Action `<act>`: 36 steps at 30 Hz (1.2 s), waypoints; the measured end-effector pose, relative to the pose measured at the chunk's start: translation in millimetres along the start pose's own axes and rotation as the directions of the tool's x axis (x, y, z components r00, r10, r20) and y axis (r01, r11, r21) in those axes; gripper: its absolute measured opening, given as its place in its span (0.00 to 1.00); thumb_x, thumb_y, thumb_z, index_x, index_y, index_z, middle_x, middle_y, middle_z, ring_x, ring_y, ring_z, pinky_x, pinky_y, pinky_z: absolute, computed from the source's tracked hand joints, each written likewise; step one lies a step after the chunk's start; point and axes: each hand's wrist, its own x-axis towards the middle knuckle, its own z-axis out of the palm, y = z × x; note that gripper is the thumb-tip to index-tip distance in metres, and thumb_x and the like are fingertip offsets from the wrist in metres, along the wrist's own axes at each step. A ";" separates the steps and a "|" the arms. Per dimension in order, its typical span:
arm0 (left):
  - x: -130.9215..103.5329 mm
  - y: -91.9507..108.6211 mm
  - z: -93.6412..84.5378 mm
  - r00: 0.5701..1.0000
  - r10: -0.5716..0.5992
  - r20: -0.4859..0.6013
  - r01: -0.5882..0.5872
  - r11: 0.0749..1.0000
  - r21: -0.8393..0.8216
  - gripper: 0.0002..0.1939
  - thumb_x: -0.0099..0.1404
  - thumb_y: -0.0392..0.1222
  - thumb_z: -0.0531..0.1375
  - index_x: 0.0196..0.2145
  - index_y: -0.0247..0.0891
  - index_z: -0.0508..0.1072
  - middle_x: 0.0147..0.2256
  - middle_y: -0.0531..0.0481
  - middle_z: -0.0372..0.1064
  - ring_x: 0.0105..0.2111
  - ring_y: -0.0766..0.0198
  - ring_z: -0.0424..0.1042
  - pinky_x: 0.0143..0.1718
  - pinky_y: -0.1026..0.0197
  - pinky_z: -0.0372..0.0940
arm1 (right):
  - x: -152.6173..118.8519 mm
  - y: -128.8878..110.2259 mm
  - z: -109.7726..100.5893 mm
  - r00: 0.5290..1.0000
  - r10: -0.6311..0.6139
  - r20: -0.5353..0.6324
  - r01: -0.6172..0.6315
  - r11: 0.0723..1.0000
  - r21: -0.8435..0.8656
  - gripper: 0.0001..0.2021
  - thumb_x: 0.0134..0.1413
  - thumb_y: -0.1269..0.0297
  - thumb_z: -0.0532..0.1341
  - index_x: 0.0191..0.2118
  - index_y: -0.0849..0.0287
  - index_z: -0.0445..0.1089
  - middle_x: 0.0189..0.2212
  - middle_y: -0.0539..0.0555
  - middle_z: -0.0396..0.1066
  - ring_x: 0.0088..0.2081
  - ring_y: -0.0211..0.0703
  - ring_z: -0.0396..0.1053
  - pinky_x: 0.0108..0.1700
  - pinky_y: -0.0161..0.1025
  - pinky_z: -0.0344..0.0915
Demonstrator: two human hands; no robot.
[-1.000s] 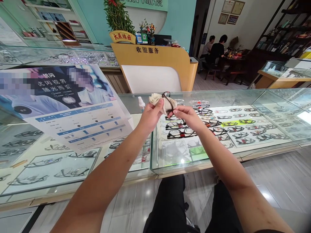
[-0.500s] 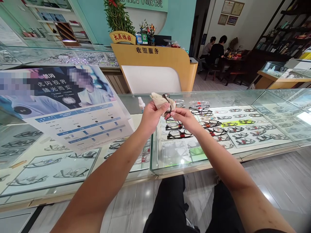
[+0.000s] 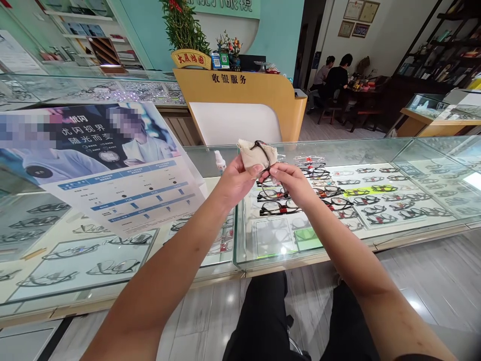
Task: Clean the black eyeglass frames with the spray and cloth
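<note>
My left hand (image 3: 238, 181) is closed around a beige cloth (image 3: 250, 154), with the thumb pressed on its lower part. A pair of dark-framed eyeglasses (image 3: 267, 156) lies against the cloth, one slim dark part curving over it. My right hand (image 3: 290, 179) pinches the lower end of the eyeglasses, close beside the left thumb. Both hands are above the glass display case, and the lenses are mostly hidden by cloth and fingers. A small white spray bottle (image 3: 220, 161) stands just left of my left hand.
The glass display case (image 3: 240, 268) holds several rows of eyeglasses. A printed advertising sheet (image 3: 124, 188) stands on the left of the counter. Behind is a wooden cashier desk (image 3: 236, 82) with a plant (image 3: 186, 30). Two people (image 3: 336, 75) sit at a table in the back right.
Both hands have shifted slightly right. The cloth is spread flatter, and more of the eyeglasses' dark frame shows across it.
</note>
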 end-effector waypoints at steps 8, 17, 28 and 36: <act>-2.4 -5.5 4.4 0.994 0.037 -0.105 -0.032 0.998 0.047 0.28 0.54 0.62 0.85 0.35 0.37 0.82 0.32 0.50 0.79 0.28 0.68 0.70 0.29 0.61 0.64 | -2.4 -6.1 10.0 0.996 -0.056 0.076 0.062 0.995 -0.084 0.29 0.60 0.28 0.73 0.36 0.54 0.84 0.34 0.52 0.78 0.38 0.45 0.67 0.46 0.44 0.65; 5.5 -5.1 1.8 0.990 -0.080 -0.118 0.076 0.996 -0.038 0.21 0.75 0.58 0.73 0.51 0.37 0.85 0.51 0.39 0.87 0.54 0.51 0.84 0.46 0.56 0.77 | 1.0 1.5 3.0 0.998 -0.065 -0.004 0.063 0.989 -0.137 0.30 0.61 0.26 0.71 0.39 0.53 0.84 0.35 0.52 0.78 0.34 0.43 0.60 0.40 0.43 0.61; 21.8 18.1 -67.4 0.888 -0.412 -0.206 0.428 0.903 0.040 0.11 0.78 0.47 0.70 0.46 0.35 0.85 0.43 0.42 0.86 0.42 0.56 0.85 0.47 0.56 0.80 | -4.4 -7.8 -17.5 0.906 -0.366 0.213 0.337 0.319 -0.886 0.16 0.84 0.55 0.56 0.53 0.52 0.82 0.59 0.58 0.85 0.56 0.58 0.72 0.59 0.56 0.62; 14.1 31.8 -88.4 0.738 -0.647 -0.191 0.674 0.698 0.241 0.18 0.73 0.56 0.74 0.39 0.36 0.82 0.37 0.45 0.82 0.34 0.58 0.81 0.36 0.58 0.77 | -8.4 4.5 1.5 0.881 -0.197 0.430 0.428 -0.055 -0.902 0.15 0.78 0.74 0.59 0.55 0.52 0.82 0.64 0.54 0.83 0.58 0.58 0.68 0.58 0.53 0.57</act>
